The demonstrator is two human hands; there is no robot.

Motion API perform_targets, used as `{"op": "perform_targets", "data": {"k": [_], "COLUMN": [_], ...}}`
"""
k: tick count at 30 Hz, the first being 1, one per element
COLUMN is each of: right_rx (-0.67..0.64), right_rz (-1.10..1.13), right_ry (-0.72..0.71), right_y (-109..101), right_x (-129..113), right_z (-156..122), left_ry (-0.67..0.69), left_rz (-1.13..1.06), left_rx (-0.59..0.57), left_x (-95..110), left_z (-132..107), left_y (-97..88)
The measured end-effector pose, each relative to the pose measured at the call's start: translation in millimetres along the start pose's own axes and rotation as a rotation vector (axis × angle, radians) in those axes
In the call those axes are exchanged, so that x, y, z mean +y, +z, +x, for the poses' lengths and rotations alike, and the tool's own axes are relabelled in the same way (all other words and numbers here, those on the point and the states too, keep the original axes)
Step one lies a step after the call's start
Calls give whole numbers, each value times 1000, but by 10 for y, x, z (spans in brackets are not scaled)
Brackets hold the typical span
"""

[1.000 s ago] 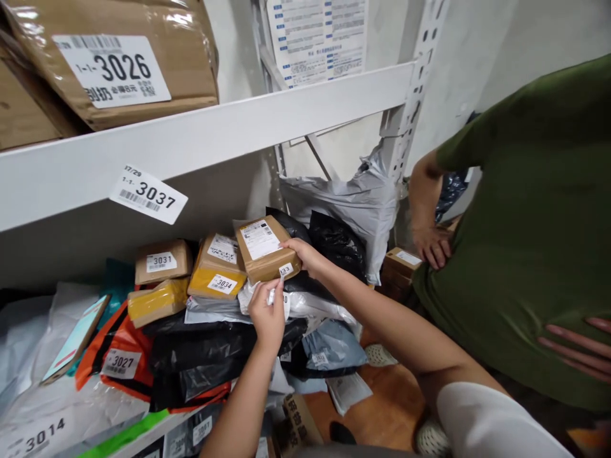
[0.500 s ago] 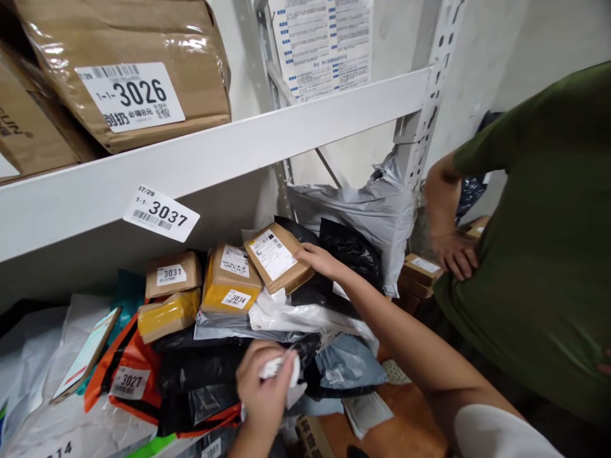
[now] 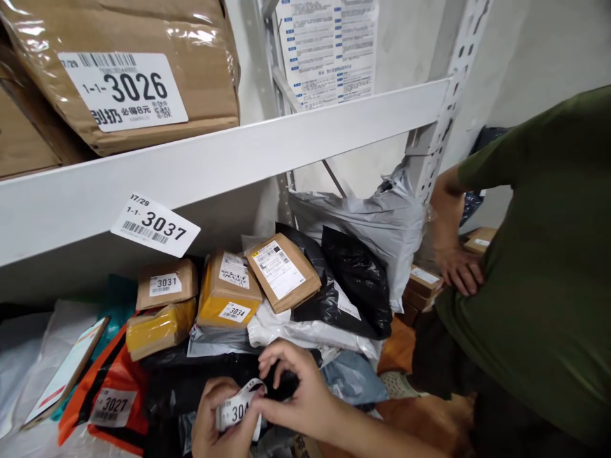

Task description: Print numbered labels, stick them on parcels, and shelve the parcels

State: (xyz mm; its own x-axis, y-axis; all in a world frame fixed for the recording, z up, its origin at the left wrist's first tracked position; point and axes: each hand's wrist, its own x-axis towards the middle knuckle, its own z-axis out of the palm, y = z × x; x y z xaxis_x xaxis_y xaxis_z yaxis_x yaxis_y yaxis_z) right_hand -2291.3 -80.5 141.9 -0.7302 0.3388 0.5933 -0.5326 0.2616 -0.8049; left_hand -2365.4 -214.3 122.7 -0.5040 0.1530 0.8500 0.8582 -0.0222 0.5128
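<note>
My left hand point(image 3: 222, 420) is closed around a small roll of white number labels point(image 3: 233, 410), its printed face turned up and partly covered by the thumb. Just to its right is my right hand point(image 3: 298, 388), fingers curled but apart, with the thumb at the roll's edge; whether it touches the label strip I cannot tell. Beyond my hands, a brown cardboard box point(image 3: 284, 270) with a shipping label leans on black plastic parcels point(image 3: 356, 273). Beside it sit a yellow-taped box point(image 3: 230, 289) marked 3034 and a small box point(image 3: 167, 283) marked 3031.
A white shelf beam point(image 3: 286, 143) crosses above the parcels, with a 3037 label point(image 3: 155, 224) stuck on it. On the upper shelf sits a large box point(image 3: 143, 32) marked 3026. A person in a green shirt point(image 3: 544, 273) stands close at the right. An orange bag point(image 3: 109, 407) lies lower left.
My right hand has let go of the cardboard box and come back to the label roll. My left hand has shifted left and down in view. The box stays on the pile.
</note>
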Motion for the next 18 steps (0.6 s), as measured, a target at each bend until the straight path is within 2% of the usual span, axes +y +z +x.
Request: {"op": "perform_targets", "data": {"k": [3, 5, 8, 11, 15, 18], "right_rx": [82, 123, 99, 38, 89, 95], "right_rz": [-30, -64, -60, -29, -20, -24], "right_ry": [64, 58, 22, -8, 11, -11], "right_y": [145, 176, 196, 278, 472, 554], "right_x": [82, 100, 88, 62, 25, -45], "right_z": [-9, 22, 83, 126, 173, 242], "left_ry": [10, 8, 5, 57, 135, 68], "left_rz": [13, 10, 6, 80, 147, 127], "left_rx": [-40, -84, -113, -80, -116, -173], "left_x": [-44, -54, -30, -6, -26, 14], "left_z": [4, 31, 92, 156, 212, 236], "left_y": [-54, -97, -196, -347, -564, -651]}}
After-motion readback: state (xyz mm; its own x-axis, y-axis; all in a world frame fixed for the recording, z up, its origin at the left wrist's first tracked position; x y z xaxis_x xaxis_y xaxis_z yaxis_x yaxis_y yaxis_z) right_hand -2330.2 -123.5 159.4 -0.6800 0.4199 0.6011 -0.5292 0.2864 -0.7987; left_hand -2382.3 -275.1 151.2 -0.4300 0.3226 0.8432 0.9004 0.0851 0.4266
